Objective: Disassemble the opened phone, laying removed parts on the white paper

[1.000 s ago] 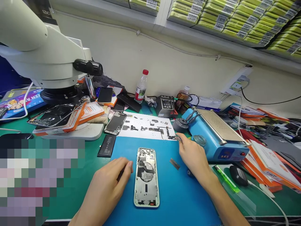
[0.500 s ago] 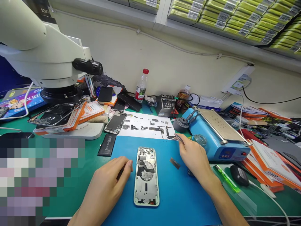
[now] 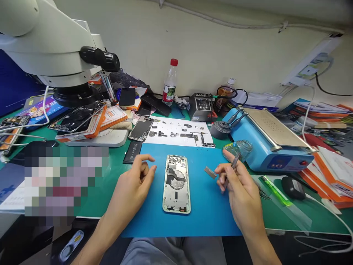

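Observation:
An opened phone housing [image 3: 177, 183] with a pale green rim lies face-up in the middle of the blue mat [image 3: 154, 224]. My left hand [image 3: 135, 182] hovers just left of it, fingers loosely curled and apart, holding nothing I can see. Right of the housing, my right hand [image 3: 237, 187] is closed round metal tweezers [image 3: 234, 162], whose tips point up and away toward a small glass jar [image 3: 242, 147]. A small grey metal plate [image 3: 210, 172] lies on the mat between the housing and that hand. Behind the mat, a white sheet [image 3: 179, 141] carries several small phone parts.
A white microscope [image 3: 55, 48] stands at the left over stacked orange-edged phone parts [image 3: 82, 123]. A blue heating machine [image 3: 264, 143] sits at the right. A water bottle [image 3: 170, 81], a black battery [image 3: 132, 152], a green pen [image 3: 275, 191] and orange boxes [image 3: 331, 173] surround the mat.
My right hand drew the tweezers back from the parts sheet toward me and tipped them upward. My left hand lifted and its fingers spread. The view tilted down.

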`<state>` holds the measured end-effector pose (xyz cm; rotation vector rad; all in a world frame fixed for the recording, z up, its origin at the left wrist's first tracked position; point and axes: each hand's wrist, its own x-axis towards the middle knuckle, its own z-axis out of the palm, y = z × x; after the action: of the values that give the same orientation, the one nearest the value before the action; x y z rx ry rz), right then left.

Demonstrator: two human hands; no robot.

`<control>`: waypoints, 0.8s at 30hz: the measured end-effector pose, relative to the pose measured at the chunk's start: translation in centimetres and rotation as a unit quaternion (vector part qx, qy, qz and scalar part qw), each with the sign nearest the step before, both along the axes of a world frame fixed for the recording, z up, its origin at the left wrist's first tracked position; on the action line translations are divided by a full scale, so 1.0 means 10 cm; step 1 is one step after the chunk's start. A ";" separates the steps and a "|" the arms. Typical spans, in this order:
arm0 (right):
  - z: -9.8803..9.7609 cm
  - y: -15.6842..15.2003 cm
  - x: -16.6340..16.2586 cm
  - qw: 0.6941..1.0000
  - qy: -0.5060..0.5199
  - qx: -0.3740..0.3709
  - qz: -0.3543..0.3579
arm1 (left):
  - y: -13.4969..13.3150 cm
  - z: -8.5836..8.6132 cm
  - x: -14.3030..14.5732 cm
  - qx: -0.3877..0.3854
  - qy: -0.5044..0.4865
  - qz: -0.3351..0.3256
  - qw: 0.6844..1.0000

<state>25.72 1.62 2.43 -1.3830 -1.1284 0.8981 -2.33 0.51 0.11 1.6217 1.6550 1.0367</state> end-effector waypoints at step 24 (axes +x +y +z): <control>-0.11 -0.06 0.05 0.997 0.032 -0.022 0.065 | -0.39 -0.12 0.81 0.140 0.348 -0.042 0.926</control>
<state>26.23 0.98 1.33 -1.3189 -1.1656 1.0577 5.73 -3.38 -1.06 2.4295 1.8967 0.7065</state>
